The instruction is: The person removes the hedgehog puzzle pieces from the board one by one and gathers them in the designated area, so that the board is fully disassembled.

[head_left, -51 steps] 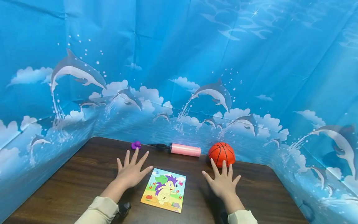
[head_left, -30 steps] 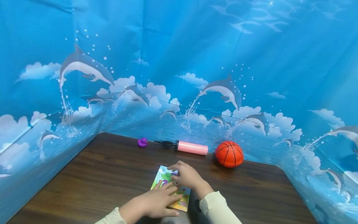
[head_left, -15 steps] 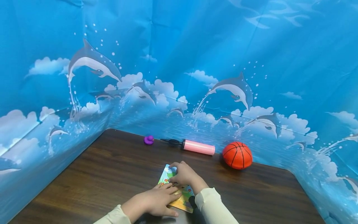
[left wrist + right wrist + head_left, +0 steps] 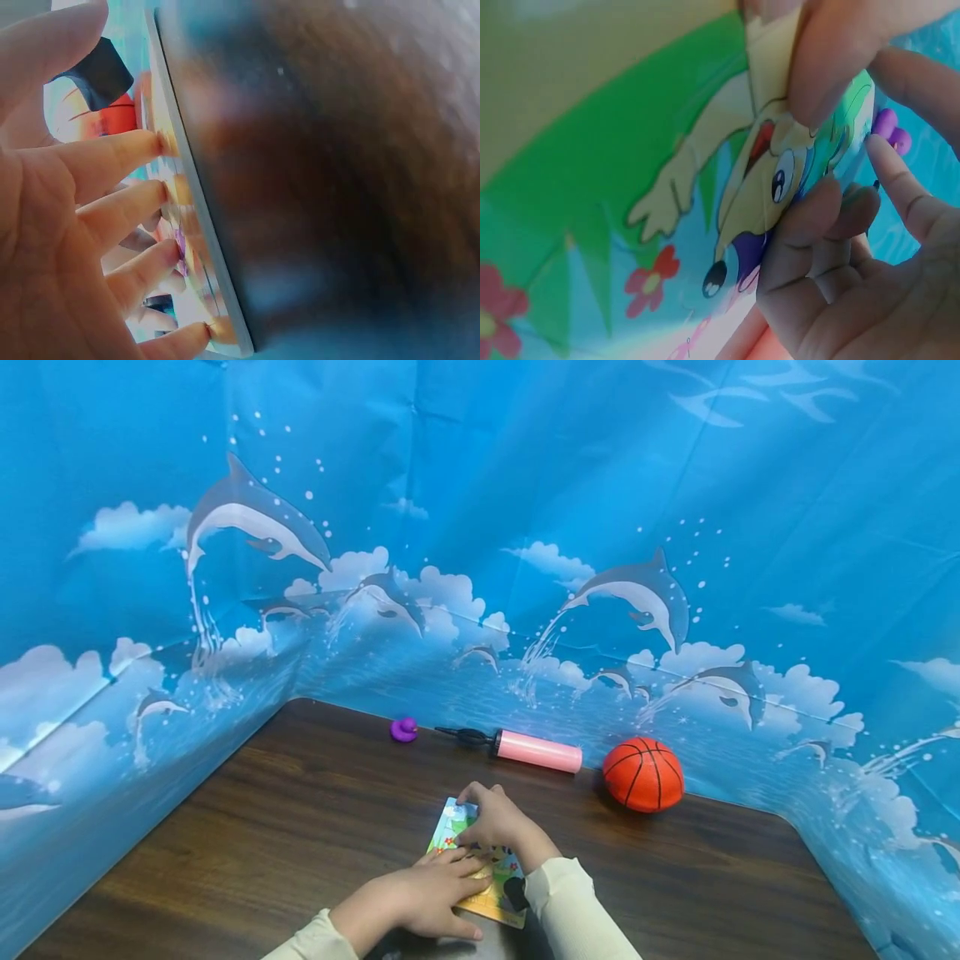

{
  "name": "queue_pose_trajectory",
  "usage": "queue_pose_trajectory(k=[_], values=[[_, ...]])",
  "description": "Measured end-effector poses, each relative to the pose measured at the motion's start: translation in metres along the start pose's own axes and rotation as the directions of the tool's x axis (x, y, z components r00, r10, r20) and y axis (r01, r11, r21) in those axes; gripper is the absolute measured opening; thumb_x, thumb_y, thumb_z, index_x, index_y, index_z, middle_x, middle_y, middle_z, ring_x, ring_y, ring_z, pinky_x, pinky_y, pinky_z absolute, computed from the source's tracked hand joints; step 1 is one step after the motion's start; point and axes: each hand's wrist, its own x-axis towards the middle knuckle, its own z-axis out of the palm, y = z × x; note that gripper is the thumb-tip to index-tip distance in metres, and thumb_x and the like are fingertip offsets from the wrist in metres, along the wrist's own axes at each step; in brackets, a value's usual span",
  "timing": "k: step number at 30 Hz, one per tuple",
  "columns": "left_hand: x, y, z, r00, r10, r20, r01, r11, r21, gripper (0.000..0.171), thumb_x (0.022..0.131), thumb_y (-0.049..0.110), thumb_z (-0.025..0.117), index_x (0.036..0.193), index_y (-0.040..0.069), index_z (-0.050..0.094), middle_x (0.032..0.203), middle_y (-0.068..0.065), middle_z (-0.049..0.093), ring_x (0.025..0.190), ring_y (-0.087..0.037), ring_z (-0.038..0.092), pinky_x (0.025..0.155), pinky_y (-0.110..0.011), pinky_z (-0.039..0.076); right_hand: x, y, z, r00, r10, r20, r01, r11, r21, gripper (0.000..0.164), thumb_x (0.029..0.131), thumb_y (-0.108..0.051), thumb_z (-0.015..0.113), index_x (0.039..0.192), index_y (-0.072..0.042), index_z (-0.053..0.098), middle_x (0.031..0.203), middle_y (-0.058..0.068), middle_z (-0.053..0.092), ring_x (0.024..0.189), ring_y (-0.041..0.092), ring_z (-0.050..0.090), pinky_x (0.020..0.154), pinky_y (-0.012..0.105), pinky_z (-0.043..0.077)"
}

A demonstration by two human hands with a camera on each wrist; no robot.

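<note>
A square cartoon hedgehog puzzle (image 4: 495, 907) lies on the dark wood table (image 4: 247, 827), partly covered by both hands. My left hand (image 4: 431, 897) rests on its lower part, fingers spread and fairly straight; the left wrist view shows fingertips touching the board near its edge (image 4: 202, 232). Over the upper part arches my right hand (image 4: 501, 828), fingers bent. In the right wrist view its fingertips (image 4: 821, 206) meet the printed surface beside the hedgehog's face (image 4: 780, 176). Whether they pinch a piece cannot be told.
Along the back of the table stand a purple rubber duck (image 4: 405, 730), a pink hand pump (image 4: 538, 752) with a black nozzle, and an orange toy basketball (image 4: 643, 775). A blue dolphin-print curtain (image 4: 450, 527) hangs behind the table and at its sides.
Both hands, spread on either side of the puzzle at first, have come together onto it. Over the last second they hold nearly the same place, while the view has shifted slightly.
</note>
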Motion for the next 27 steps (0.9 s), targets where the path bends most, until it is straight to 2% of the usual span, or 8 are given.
queue_pose_trajectory(k=[5,8,11,14,18,22,25,27], values=[[0.001,0.002,0.001,1.0,-0.012,-0.009,0.012,1.0,0.003,0.065,0.09,0.057,0.063,0.144,0.022,0.054,0.157,0.002,0.037,0.147,-0.03,0.027,0.114,-0.059,0.026,-0.002,-0.002,0.004,0.999,0.029,-0.046,-0.027,0.998,0.055,0.045,0.073,-0.011,0.088,0.11,-0.016,0.063,0.116,0.017,0.044,0.098,0.033,0.051,0.078,0.053,0.052],[0.0,0.003,0.001,1.0,-0.013,-0.013,0.013,1.0,0.001,0.065,0.09,0.057,0.063,0.144,0.022,0.054,0.156,0.002,0.038,0.146,-0.031,0.027,0.114,-0.059,0.026,-0.003,-0.005,0.006,0.995,0.046,-0.093,-0.038,0.996,0.081,0.042,0.074,-0.01,0.087,0.108,-0.017,0.064,0.119,0.016,0.05,0.107,0.037,0.049,0.082,0.056,0.051],[-0.001,0.003,0.001,1.0,-0.012,-0.017,0.012,1.0,-0.001,0.065,0.09,0.056,0.063,0.144,0.022,0.054,0.156,0.002,0.039,0.146,-0.03,0.027,0.113,-0.059,0.027,-0.004,-0.008,0.008,0.99,0.05,-0.134,-0.033,0.991,0.127,0.029,0.081,-0.009,0.081,0.105,-0.016,0.066,0.121,0.014,0.06,0.111,0.037,0.054,0.088,0.057,0.049],[0.0,0.002,0.001,1.0,-0.014,-0.009,0.014,1.0,-0.017,0.065,0.09,0.055,0.063,0.145,0.022,0.053,0.156,0.003,0.038,0.147,-0.031,0.026,0.114,-0.059,0.026,-0.005,-0.009,0.008,0.98,0.055,-0.192,-0.024,0.987,0.161,0.015,0.09,-0.008,0.071,0.104,-0.015,0.068,0.115,0.011,0.066,0.106,0.031,0.061,0.088,0.053,0.051],[0.0,0.002,0.002,1.0,-0.018,-0.003,0.017,1.0,-0.017,0.064,0.09,0.055,0.063,0.144,0.022,0.054,0.156,0.003,0.038,0.147,-0.03,0.025,0.115,-0.059,0.025,-0.007,-0.006,0.008,0.966,0.091,-0.243,-0.034,0.973,0.227,0.01,0.094,-0.009,0.067,0.103,-0.011,0.071,0.094,0.005,0.067,0.084,0.022,0.062,0.072,0.041,0.054],[0.001,0.002,0.002,1.0,-0.018,-0.01,0.018,1.0,0.003,0.064,0.089,0.055,0.064,0.143,0.023,0.055,0.156,0.003,0.039,0.147,-0.029,0.026,0.115,-0.057,0.025,-0.009,0.001,0.004,0.966,0.148,-0.211,-0.04,0.895,0.445,0.011,0.095,-0.008,0.065,0.101,-0.001,0.071,0.085,0.007,0.066,0.075,0.018,0.062,0.066,0.036,0.058],[0.001,0.002,0.002,1.0,-0.022,-0.002,0.022,1.0,-0.014,0.063,0.09,0.053,0.065,0.144,0.024,0.054,0.157,0.004,0.037,0.147,-0.028,0.025,0.115,-0.057,0.024,-0.012,0.012,-0.004,0.962,0.212,-0.171,-0.069,0.798,0.599,0.017,0.097,-0.009,0.061,0.104,0.004,0.07,0.094,0.012,0.066,0.082,0.02,0.063,0.072,0.039,0.061],[0.001,0.002,0.002,1.0,-0.028,0.007,0.028,0.999,-0.032,0.063,0.09,0.052,0.065,0.146,0.025,0.052,0.158,0.005,0.035,0.148,-0.029,0.023,0.116,-0.058,0.022,-0.015,0.023,-0.013,0.952,0.264,-0.157,-0.104,0.757,0.645,0.02,0.098,-0.011,0.06,0.107,0.004,0.069,0.101,0.014,0.065,0.087,0.022,0.062,0.074,0.04,0.061]])
